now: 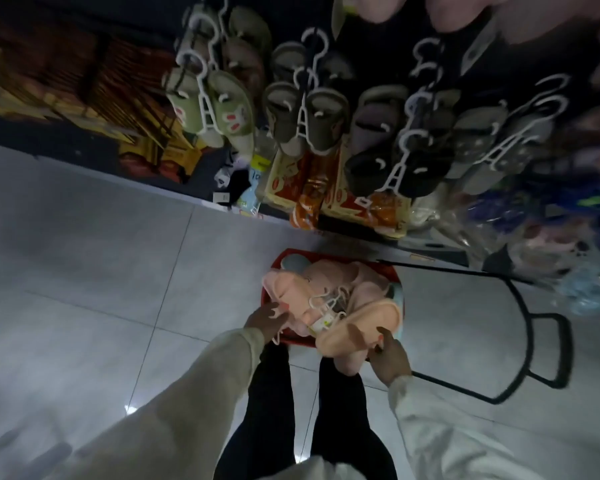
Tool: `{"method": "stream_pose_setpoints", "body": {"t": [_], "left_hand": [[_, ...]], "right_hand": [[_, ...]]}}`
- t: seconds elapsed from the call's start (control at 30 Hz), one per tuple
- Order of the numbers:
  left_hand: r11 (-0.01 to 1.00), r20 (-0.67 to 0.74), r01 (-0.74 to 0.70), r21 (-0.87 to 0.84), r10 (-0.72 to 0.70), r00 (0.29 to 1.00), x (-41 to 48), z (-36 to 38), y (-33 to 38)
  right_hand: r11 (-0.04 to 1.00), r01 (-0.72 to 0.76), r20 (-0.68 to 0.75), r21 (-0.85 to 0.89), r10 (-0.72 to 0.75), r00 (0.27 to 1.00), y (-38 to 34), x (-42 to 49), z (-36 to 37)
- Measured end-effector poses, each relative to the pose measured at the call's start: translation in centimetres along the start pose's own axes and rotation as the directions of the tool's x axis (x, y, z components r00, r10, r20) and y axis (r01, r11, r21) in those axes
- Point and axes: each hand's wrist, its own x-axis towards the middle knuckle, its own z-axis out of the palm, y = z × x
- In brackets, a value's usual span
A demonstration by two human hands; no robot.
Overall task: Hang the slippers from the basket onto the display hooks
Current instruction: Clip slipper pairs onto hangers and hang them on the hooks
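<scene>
Pinching a squashy, probably light slipper (354, 327) over the basket (278, 261), the right hand (390, 356) should find the stiff white hanger (326, 299); left hand (265, 315) rests open.

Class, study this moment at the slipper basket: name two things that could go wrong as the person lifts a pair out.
1. White hangers lie tangled in the red basket; lifting the peach slippers the right hand grips may drag others out.
2. The basket's black handle juts across the floor, possibly a trip hazard.

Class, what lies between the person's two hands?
Head view: pink slippers with white hangers, in the red basket, between left hand and right hand.
</scene>
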Motion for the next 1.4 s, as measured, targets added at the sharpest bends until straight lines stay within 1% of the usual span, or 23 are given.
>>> {"method": "stream_pose_setpoints", "body": {"t": [0.07,0.13,0.2,0.27,0.33,0.4,0.43,0.5,0.6,0.73,0.8,0.93,0.97,1.03,1.07,1.13,1.2,1.27,1.33,1.4], "left_hand": [[0.998,0.001,0.006,0.069,-0.006,1.000,1.9,0.9,-1.1],[0.987,-0.007,-0.022,0.158,0.023,1.000,5.1,2.0,-2.3],[0.975,-0.028,-0.071,0.212,0.078,0.997,7.6,2.7,-2.5],[0.968,-0.053,-0.074,0.239,0.089,0.995,11.0,3.9,-3.5],[0.967,-0.098,-0.097,0.236,0.123,0.988,15.8,5.5,-6.2],[0.955,-0.138,-0.137,0.263,0.178,0.974,19.6,7.3,-9.0],[0.946,-0.163,-0.143,0.290,0.196,0.967,19.5,7.6,-9.0],[0.925,-0.210,-0.142,0.354,0.227,0.951,15.5,6.9,-5.6],[0.919,-0.234,-0.137,0.371,0.235,0.943,14.1,7.5,-4.6],[0.908,-0.218,-0.132,0.397,0.233,0.948,14.5,7.7,-4.3],[0.891,-0.219,-0.128,0.436,0.243,0.945,14.6,7.6,-3.8],[0.876,-0.190,-0.136,0.463,0.248,0.950,14.6,7.5,-2.6],[0.873,-0.192,-0.133,0.470,0.248,0.949,14.6,7.5,-2.4],[0.860,-0.197,-0.137,0.491,0.263,0.944,14.5,7.7,-2.0],[0.853,-0.194,-0.144,0.502,0.273,0.942,14.4,7.7,-1.9],[0.840,-0.190,-0.163,0.518,0.299,0.935,14.4,7.6,-1.6],[0.818,-0.198,-0.193,0.542,0.348,0.916,14.6,7.6,-1.5],[0.782,-0.195,-0.223,0.582,0.400,0.896,15.0,7.5,-1.4],[0.733,-0.171,-0.246,0.634,0.443,0.880,15.3,7.5,-1.5],[0.682,-0.132,-0.264,0.682,0.469,0.873,15.4,7.5,-1.4]], "right_hand": [[0.989,0.050,-0.010,-0.138,-0.052,0.999,0.0,2.2,1.4],[0.948,0.140,-0.063,-0.286,-0.164,0.984,-0.6,4.6,2.8],[0.895,0.261,-0.110,-0.361,-0.319,0.942,-1.9,6.7,4.2],[0.843,0.354,-0.117,-0.405,-0.432,0.894,-3.1,9.3,6.1],[0.781,0.398,-0.057,-0.481,-0.481,0.875,-4.2,11.8,8.2],[0.773,0.394,0.034,-0.497,-0.436,0.899,-5.2,13.2,10.0],[0.788,0.385,0.071,-0.480,-0.403,0.913,-5.3,13.9,11.0],[0.832,0.369,0.068,-0.415,-0.376,0.924,-5.5,14.4,12.4],[0.880,0.348,-0.029,-0.324,-0.377,0.926,-5.7,14.3,12.9],[0.901,0.404,-0.116,-0.158,-0.423,0.899,-4.8,14.4,12.2],[0.900,0.428,-0.202,-0.082,-0.436,0.877,-4.2,13.8,11.5],[0.873,0.477,-0.418,0.100,-0.398,0.816,-3.1,12.7,9.0],[0.855,0.485,-0.467,0.181,-0.360,0.808,-2.7,12.5,8.4],[0.805,0.452,-0.509,0.384,-0.224,0.831,-2.0,12.0,7.2],[0.781,0.430,-0.526,0.453,-0.155,0.836,-1.8,11.6,6.5],[0.779,0.396,-0.564,0.486,-0.066,0.823,-1.1,10.7,5.6],[0.793,0.377,-0.571,0.479,-0.045,0.820,-0.2,10.1,5.3],[0.808,0.358,-0.550,0.468,-0.051,0.834,0.5,9.9,5.4],[0.814,0.345,-0.479,0.467,-0.095,0.873,0.8,10.3,5.7],[0.815,0.367,-0.410,0.449,-0.177,0.895,0.5,11.3,6.1]]}}
